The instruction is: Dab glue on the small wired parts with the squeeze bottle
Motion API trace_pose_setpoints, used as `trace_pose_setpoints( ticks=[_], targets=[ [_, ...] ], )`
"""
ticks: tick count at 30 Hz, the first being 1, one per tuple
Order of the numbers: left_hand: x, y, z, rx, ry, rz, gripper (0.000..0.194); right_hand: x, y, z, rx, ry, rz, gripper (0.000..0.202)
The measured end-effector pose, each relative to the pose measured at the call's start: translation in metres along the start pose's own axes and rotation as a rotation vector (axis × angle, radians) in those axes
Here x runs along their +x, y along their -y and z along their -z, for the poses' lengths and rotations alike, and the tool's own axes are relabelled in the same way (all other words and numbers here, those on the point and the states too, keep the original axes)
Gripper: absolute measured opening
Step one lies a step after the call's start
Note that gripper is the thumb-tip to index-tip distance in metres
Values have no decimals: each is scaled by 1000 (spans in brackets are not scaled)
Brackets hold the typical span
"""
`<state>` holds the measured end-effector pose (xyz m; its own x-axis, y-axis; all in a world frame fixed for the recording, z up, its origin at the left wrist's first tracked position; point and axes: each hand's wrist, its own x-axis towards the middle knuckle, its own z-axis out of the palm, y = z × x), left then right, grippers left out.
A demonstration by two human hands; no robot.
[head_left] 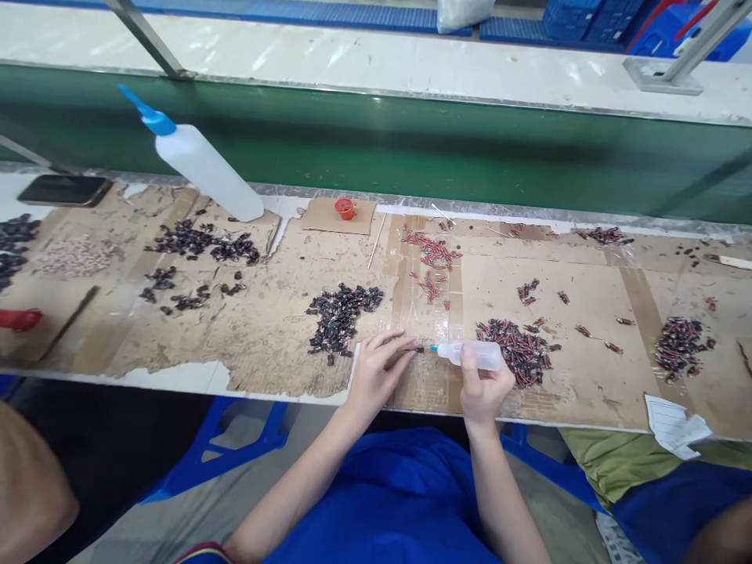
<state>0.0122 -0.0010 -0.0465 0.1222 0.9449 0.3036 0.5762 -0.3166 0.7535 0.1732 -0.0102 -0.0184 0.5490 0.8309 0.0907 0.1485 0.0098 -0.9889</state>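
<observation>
Between the thumb and fingers of my left hand [381,364] is a small black part [419,348], too small to identify. My right hand [485,384] is wrapped round a small translucent squeeze bottle [482,355], which lies nearly level. Its thin teal nozzle [433,348] points left, close to the black part; whether they touch I cannot tell. Left of my left hand is a pile of small black parts [341,313]. Just beyond my right hand lies a heap of black-and-red parts [520,348]. Several loose red parts [435,252] are scattered farther back.
A large white bottle with a blue nozzle [205,168] stands tilted at the back left. A red cap [345,208] sits on cardboard near a thin stick [377,240]. A phone [64,190] lies far left. Parts of people show at both sides.
</observation>
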Motion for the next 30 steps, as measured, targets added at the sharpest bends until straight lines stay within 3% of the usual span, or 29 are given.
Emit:
trace_pose_setpoints(
  ticks=[13, 24, 30],
  targets=[
    [2, -5, 1, -8, 9, 63, 17, 0, -12, 2, -218, 83, 19, 35],
    [2, -6, 1, 7, 1, 54, 14, 5, -5, -1, -191, 92, -8, 33],
    [2, -5, 1, 15, 7, 54, 13, 4, -3, -1, -139, 33, -4, 29]
  ],
)
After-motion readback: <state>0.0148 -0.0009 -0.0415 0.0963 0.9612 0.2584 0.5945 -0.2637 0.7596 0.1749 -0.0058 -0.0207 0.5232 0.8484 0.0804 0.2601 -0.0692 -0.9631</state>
